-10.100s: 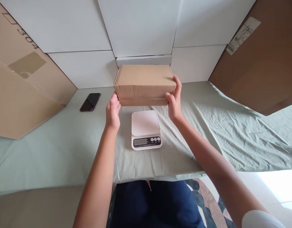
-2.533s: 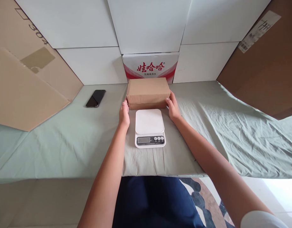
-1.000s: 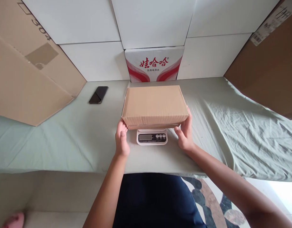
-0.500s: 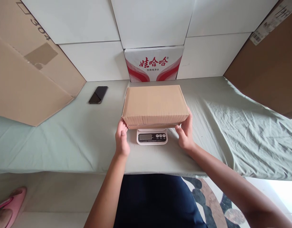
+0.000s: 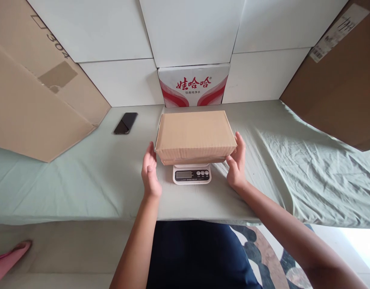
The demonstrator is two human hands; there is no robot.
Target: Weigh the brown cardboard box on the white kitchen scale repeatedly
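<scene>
And the box sits on the scale! Left hand, fingers wide, just beside one end; right hand at the other, fingers wide too, whether touching I can't tell.

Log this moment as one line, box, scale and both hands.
cardboard box: on scale | display: unreadable | left hand: open, just off box's left side | right hand: at box's right side, contact unclear

hands 2 | small brown box 1 | scale 1 | phone 1
</scene>
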